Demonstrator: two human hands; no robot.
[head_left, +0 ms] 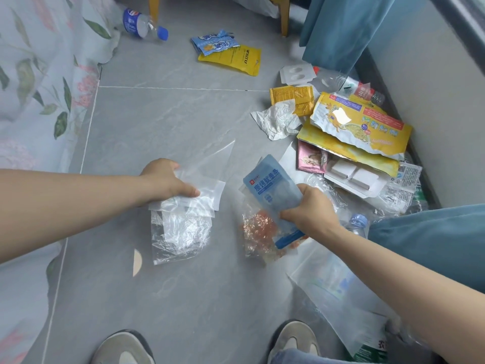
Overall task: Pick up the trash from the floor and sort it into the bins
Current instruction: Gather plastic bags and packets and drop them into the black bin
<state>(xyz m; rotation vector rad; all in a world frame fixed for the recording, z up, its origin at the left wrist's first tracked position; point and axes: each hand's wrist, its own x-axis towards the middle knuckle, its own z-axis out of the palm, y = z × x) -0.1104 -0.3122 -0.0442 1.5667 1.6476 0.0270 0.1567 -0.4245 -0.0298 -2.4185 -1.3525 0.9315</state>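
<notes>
My left hand (168,181) grips several clear plastic bags (183,222) that hang above the grey floor. My right hand (311,211) grips a light blue snack pouch (273,187) together with a crinkled clear wrapper with orange print (258,232). A pile of trash lies at the right by the wall: a large yellow snack bag (362,124), a small yellow packet (291,97), a crumpled white wrapper (278,120), a pink packet (311,160) and a white plastic insert (351,177). No bins are in view.
A clear bottle with blue cap (144,23) lies at the far left by a floral cloth (39,88). A blue wrapper (215,43) and yellow pouch (233,60) lie further back. Another bottle (359,89) sits by the teal curtain (341,30). My shoes (123,348) are below.
</notes>
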